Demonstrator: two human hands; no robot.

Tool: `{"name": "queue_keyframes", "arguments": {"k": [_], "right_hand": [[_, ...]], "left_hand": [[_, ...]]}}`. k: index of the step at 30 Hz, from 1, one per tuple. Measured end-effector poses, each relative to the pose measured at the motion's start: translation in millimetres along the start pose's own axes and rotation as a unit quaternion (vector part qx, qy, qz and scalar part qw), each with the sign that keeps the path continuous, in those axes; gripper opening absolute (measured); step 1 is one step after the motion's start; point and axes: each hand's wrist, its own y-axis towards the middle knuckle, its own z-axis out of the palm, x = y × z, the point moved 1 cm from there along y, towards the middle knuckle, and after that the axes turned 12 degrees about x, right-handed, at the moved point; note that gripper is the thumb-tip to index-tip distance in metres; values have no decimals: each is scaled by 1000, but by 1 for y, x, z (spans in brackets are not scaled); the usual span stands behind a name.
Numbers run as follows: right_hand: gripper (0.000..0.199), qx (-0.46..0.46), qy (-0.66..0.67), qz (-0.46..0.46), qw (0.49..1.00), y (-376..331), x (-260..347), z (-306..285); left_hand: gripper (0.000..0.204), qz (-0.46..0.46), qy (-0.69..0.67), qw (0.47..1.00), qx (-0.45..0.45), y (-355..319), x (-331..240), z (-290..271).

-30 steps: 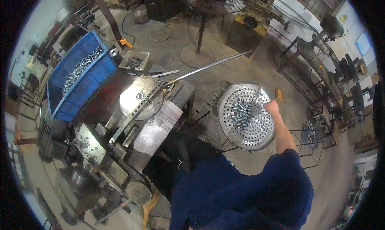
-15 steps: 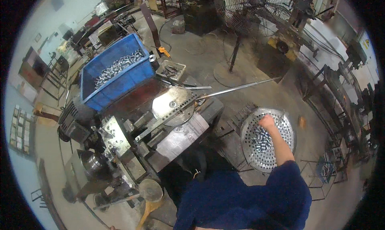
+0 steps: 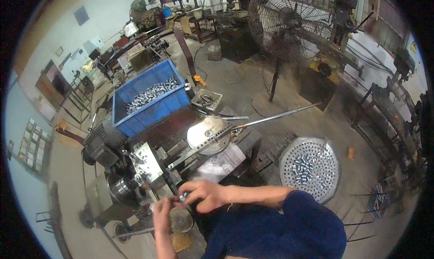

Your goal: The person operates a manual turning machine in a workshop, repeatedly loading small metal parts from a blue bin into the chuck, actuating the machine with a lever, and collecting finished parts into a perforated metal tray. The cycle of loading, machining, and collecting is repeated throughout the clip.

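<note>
My right hand (image 3: 207,196) is closed around a small shiny metal cylinder (image 3: 183,196), held in front of the machine. Close beside it, my left hand (image 3: 162,213) has its fingers drawn together near the cylinder's end; whether they grip anything is hidden. Just below my hands is a round, dull metal piece (image 3: 181,220). To the right, similar short metal cylinders (image 3: 302,169) lie heaped on a round perforated metal tray (image 3: 332,175). A blue bin (image 3: 156,116) at the far left holds many more metal pieces.
Left of my hands stands a machine with a metal chuck (image 3: 121,187) and a tool block (image 3: 148,162). A long lever (image 3: 280,116) extends rightward over a round metal plate (image 3: 203,131). A caged fan (image 3: 289,22) stands at the back, and a small tray (image 3: 208,99) sits beside the bin.
My right hand has moved left from the tray of cylinders, bringing a metal cylinder to the machine's front. My left hand has risen from the bottom edge to meet it. The view has shifted.
</note>
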Motion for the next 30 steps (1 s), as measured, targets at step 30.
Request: {"name": "queue_keyframes", "arguments": {"k": [30], "right_hand": [[17,179,-348,-68,918,211,-68,40]], "left_hand": [[34,-108,329,846,-406,-196,-7,-128]]}}
